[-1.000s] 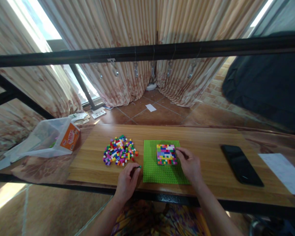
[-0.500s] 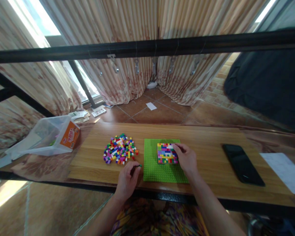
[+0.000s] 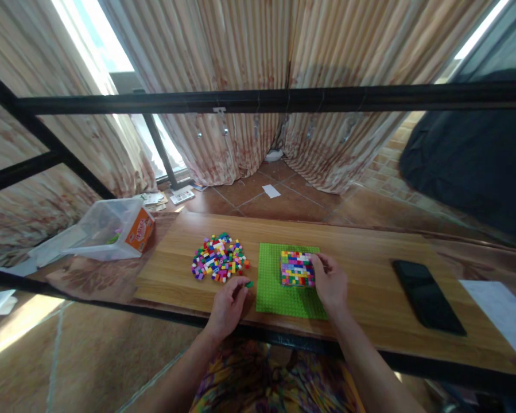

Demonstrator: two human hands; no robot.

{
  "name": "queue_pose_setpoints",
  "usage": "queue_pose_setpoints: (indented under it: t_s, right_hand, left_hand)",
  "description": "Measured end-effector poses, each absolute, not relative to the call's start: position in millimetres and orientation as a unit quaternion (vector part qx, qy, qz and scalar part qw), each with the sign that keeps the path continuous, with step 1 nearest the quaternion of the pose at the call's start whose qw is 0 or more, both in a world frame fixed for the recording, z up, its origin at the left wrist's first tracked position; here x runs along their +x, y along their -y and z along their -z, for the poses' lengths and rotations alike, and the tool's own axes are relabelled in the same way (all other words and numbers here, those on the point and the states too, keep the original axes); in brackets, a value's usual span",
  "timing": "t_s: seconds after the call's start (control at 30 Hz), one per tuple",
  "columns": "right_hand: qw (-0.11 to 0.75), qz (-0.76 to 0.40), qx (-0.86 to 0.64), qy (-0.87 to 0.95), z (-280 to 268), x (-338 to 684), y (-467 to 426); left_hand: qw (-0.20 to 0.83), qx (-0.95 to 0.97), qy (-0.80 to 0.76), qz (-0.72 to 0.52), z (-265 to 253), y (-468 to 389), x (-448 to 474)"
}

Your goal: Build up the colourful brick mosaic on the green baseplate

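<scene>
Left hand (image 3: 224,308): thumb and forefinger pinched on a small green brick (image 3: 249,284), held at the fingertips just off the left edge of the green baseplate (image 3: 279,301). Right hand (image 3: 333,287): fingers bent, thumb and forefinger at the far right corner of the brick block (image 3: 297,268), apparently touching; cannot tell whether they also grip a loose piece.

Position: brick block sits on the baseplate, in its far half and right of its middle. From the left hand it lies to the right and a little farther from the person; from the right hand, immediately to the left. Right hand is clearly the nearer. Block looks close to square from above, sides roughly in line with the baseplate's; no long axis can be told. Green brick too small to read its axis.

Between green brick and block: the baseplate's left edge and a strip of its studs. Right hand covers part of the block's right side, so reach from that side is obstructed; left side is exposed.

Surroundings: loose brick pile (image 3: 218,258) on the wooden tabletop (image 3: 369,246), beyond the left hand and slightly left. Clear plastic bin (image 3: 111,252) at far left, well apart. Dark phone (image 3: 430,297) right of the right hand, white paper (image 3: 499,315) past it
</scene>
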State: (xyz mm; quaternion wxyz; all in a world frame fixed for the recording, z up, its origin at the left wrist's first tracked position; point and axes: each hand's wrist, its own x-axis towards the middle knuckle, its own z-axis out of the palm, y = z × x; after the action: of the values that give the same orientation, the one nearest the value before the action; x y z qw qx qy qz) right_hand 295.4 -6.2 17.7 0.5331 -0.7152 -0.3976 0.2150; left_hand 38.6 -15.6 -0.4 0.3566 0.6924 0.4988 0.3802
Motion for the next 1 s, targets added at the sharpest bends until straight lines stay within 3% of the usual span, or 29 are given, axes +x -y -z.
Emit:
queue_pose_setpoints:
  t_s: [0.13, 0.27, 0.43, 0.73, 1.0]
  right_hand:
    - [0.524, -0.162, -0.666, 0.506, -36.5, 264.8, 23.3]
    - [0.451, -0.24, -0.587, 0.628, -43.0, 219.6, 39.2]
    - [0.402, -0.296, -0.591, 0.634, -30.7, 188.0, 44.7]
    - [0.428, -0.4, -0.577, 0.568, -13.0, 192.6, 37.6]
    - [0.445, -0.38, -0.58, 0.567, -11.9, 190.4, 34.7]
  left_hand:
    - [0.372, 0.689, -0.485, -0.39, 1.7, 16.4, 37.3]
    - [0.409, 0.676, -0.459, -0.406, 2.4, 16.2, 37.3]
    - [0.459, 0.646, -0.445, -0.416, 2.3, 17.1, 35.8]
    - [0.502, 0.614, -0.433, -0.428, 0.2, 17.5, 35.0]
    - [0.481, 0.662, -0.432, -0.38, -12.2, 16.9, 35.5]
